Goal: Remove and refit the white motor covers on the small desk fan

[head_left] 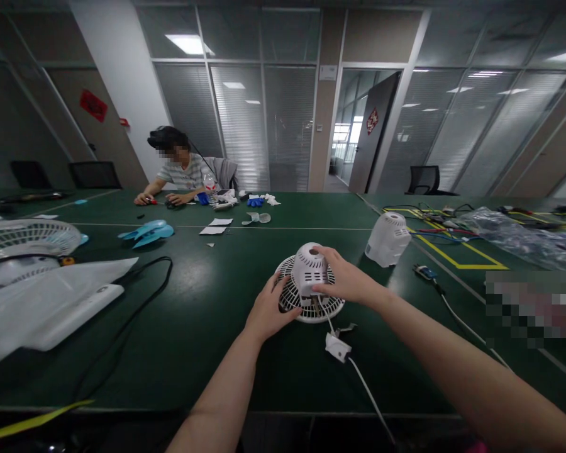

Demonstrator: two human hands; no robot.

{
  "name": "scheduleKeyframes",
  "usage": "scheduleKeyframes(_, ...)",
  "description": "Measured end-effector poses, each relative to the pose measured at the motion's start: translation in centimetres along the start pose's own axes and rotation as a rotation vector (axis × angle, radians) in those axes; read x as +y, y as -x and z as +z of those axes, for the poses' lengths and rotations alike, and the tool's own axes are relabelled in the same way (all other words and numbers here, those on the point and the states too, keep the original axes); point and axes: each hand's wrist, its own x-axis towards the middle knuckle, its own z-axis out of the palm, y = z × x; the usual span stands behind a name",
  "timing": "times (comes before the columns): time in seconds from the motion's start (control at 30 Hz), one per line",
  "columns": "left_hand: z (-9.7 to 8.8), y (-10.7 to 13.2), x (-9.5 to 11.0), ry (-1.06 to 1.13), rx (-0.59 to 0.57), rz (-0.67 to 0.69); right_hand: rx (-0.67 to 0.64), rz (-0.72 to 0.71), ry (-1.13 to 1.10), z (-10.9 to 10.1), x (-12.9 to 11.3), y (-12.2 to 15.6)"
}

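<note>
A white round fan grille (331,308) lies on the green table in front of me, with a white slotted motor housing (310,272) standing on top of it. My right hand (342,277) grips the housing from the right, thumb low and fingers over its top. On the left, my left hand (271,309) curves about the grille's rim, fingers and thumb apart and touching it. Some fingertips of both hands are hidden. From under the housing a white cord runs toward me to a small white switch box (338,347), with a small metal-looking piece (346,328) beside it.
Another white housing (388,239) stands to the right. Cables and a clear plastic bag (514,233) lie beyond it. Blue fan blades (147,233), a larger fan grille (33,239) and a white panel (75,314) are at left. Across the table sits a person (183,167).
</note>
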Motion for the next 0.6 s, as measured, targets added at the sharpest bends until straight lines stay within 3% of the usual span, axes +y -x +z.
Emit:
scheduleKeyframes(0.13, -0.1, 0.1, 0.2, -0.013, 0.002, -0.011, 0.028, 0.022, -0.029, 1.3, 0.4, 0.5)
scheduleKeyframes(0.43, -0.2, 0.0, 0.5, -0.003, -0.013, -0.050, -0.023, 0.092, -0.085, 1.4, 1.2, 1.2)
scheduleKeyframes(0.6, -0.3, 0.1, 0.5, 0.029, -0.011, -0.052, 0.040, 0.087, -0.163, 2.7, 1.9, 1.7)
